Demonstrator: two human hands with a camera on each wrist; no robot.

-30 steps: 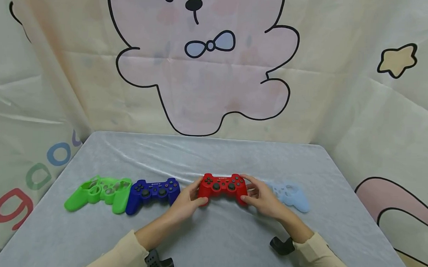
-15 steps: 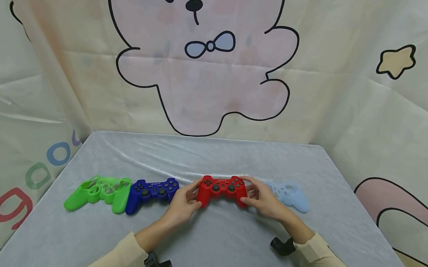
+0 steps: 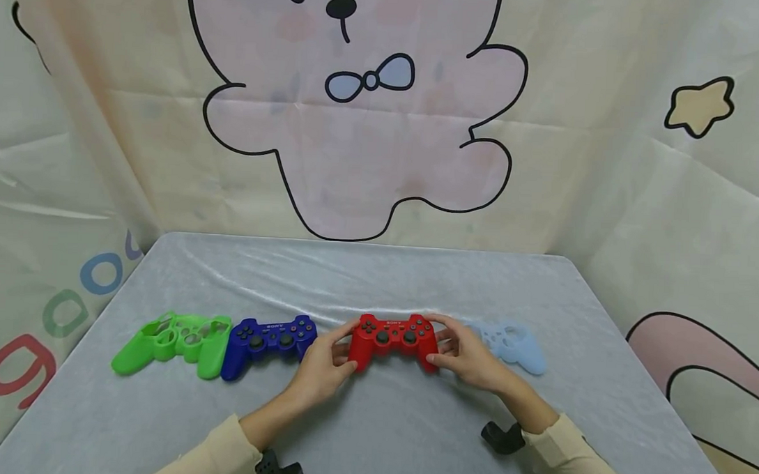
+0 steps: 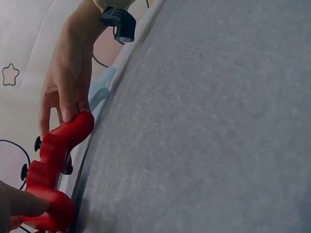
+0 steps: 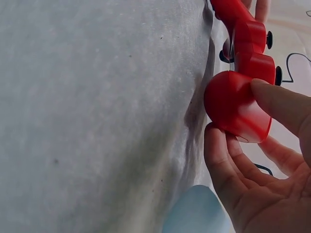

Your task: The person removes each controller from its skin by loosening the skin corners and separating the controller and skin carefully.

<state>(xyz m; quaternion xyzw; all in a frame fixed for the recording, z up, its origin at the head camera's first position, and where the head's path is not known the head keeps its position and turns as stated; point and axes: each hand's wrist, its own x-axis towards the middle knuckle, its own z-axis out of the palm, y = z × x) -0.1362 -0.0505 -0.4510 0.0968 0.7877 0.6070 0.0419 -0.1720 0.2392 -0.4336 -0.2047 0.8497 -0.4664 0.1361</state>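
A red game controller (image 3: 393, 337) with two black sticks is held face up by both hands at the middle of the table. My left hand (image 3: 321, 364) pinches its left grip, the thumb on the near end. The other grip sits between the thumb and fingers of my right hand (image 3: 469, 355), with the thumb pressing its top in the right wrist view. To the left lies a dark blue controller (image 3: 270, 341), close beside the left hand. A bright green controller cover (image 3: 178, 343) with cut-out holes touches the blue one. Partly behind the right hand is a pale blue controller cover (image 3: 515, 346).
A grey velvety cloth covers the table (image 3: 373, 432). Printed curtains (image 3: 382, 153) hang behind it and on both sides. A black wrist camera (image 3: 503, 437) is strapped at the right sleeve, another (image 3: 279, 471) at the left.
Both hands have brought the red controller slightly nearer the person. The left thumb has slid a little outward along its grip. The other things have not moved.
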